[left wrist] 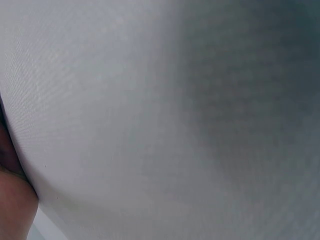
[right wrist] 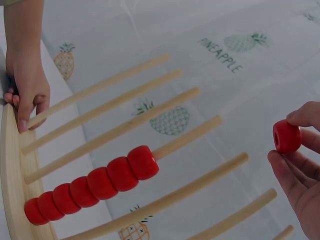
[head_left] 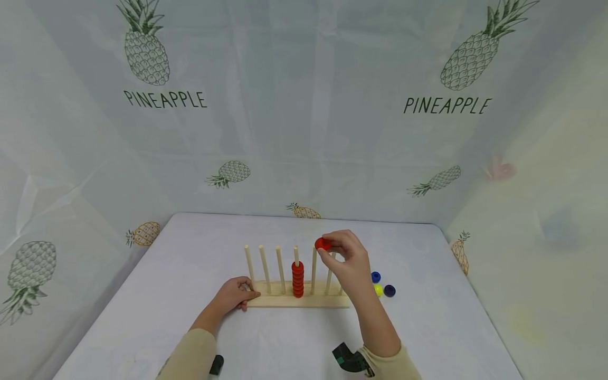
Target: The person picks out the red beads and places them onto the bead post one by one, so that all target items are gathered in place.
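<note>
A wooden peg rack (head_left: 309,302) stands on the table, with a row of upright pegs. My left hand (head_left: 233,293) holds the rack's left end, thumb on the base beside the outermost peg. Seen from the head, a stack of red beads (head_left: 297,279) fills most of the middle peg, whose tip stays bare. Above the rack, my right hand (head_left: 350,259) pinches one red bead (right wrist: 287,137) between thumb and fingers. In the right wrist view that bead is apart from the peg tips, its hole facing the pegs. The left wrist view is mostly a blurred pale surface.
To the right of the rack lie a blue bead (head_left: 376,276), a yellow bead (head_left: 378,290) and a dark blue bead (head_left: 389,291), partly beside my right forearm. The white table (head_left: 437,327) backs onto a pineapple-printed sheet (head_left: 294,132), which also hangs at both sides.
</note>
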Tool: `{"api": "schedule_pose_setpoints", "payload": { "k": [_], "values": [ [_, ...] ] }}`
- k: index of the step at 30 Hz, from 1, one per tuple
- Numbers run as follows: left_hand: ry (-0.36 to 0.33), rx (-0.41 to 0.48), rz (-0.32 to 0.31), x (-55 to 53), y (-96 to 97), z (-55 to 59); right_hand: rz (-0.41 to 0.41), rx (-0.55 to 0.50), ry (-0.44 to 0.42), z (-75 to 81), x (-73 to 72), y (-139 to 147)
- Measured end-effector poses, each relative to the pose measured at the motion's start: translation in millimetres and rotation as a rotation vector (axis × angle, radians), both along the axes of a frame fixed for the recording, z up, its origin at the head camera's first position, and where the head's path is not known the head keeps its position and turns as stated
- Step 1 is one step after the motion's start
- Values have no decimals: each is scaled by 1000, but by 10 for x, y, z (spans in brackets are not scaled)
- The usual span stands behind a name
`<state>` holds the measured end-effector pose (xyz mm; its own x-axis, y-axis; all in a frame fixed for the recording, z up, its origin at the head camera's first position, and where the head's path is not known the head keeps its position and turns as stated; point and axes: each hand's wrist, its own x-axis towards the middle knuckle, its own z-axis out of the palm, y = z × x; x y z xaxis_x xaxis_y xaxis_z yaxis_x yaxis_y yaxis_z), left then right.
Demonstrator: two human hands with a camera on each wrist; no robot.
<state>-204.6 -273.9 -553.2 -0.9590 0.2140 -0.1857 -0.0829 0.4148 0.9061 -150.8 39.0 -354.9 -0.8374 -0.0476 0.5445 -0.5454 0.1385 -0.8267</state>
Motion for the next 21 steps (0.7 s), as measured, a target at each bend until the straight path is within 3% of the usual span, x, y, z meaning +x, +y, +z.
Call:
{"api": "schedule_pose_setpoints", "payload": {
  "k": [10, 21],
  "values": [
    [-1, 0, 5, 13, 18, 30, 35, 38, -4, 34, 7, -104],
    [12, 7, 0, 19, 20, 46, 51, 111, 131, 14, -12, -190]
  ]
}}
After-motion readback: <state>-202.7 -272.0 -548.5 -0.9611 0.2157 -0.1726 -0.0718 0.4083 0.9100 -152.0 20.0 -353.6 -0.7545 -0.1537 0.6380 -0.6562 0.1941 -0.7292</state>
